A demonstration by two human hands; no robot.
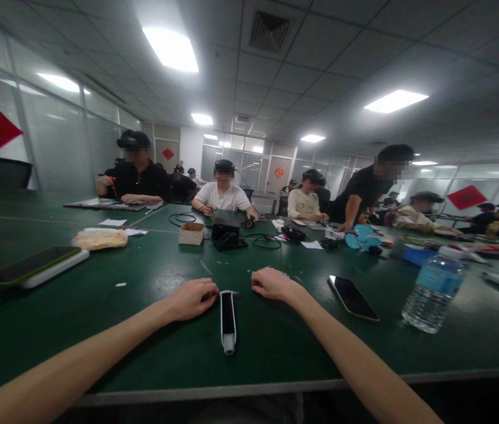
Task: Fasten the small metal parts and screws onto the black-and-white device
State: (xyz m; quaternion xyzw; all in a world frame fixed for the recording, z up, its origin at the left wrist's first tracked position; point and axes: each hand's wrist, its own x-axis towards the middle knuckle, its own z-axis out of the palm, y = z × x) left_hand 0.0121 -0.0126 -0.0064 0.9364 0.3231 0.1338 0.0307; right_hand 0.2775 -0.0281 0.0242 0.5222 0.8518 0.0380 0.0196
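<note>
Left hand [192, 299] and right hand [276, 285] flank a white device [228, 321], grip unclear; bottle label [440, 274] illegible.

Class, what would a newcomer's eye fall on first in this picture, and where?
First comes the white-edged device on the green table at lower centre, its far end between the left grip and right grip. Next, the blue-labelled water bottle stands out at right, and a bright ceiling light glares at upper left.

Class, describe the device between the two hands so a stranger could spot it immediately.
On the green table, find the left hand and right hand. Between them, nearer the left, lies a slim device. Unlike the wider smartphone further right, it has a white frame and blunt, pale tip.
</note>
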